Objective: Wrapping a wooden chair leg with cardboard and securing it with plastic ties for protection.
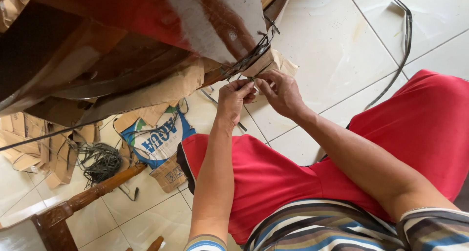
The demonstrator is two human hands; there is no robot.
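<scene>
Both hands met at the low edge of a glossy dark-brown wooden panel, where a cardboard wrap was bound by thin dark strapping. The left hand pinched the strapping shut between its fingertips; the right hand pinched the cardboard beside it — the two touching. Pale glossy floor tiles lay open to the right, crossed only by a loose strap. Leftward — torn cardboard scraps, tangled cord, a turned wooden leg.

strap: dark plastic band, pulled taut across corner of glossy brown furniture piece
cardboard wrap: tan, crumpled, folded over that corner, under strap, above floor
</scene>
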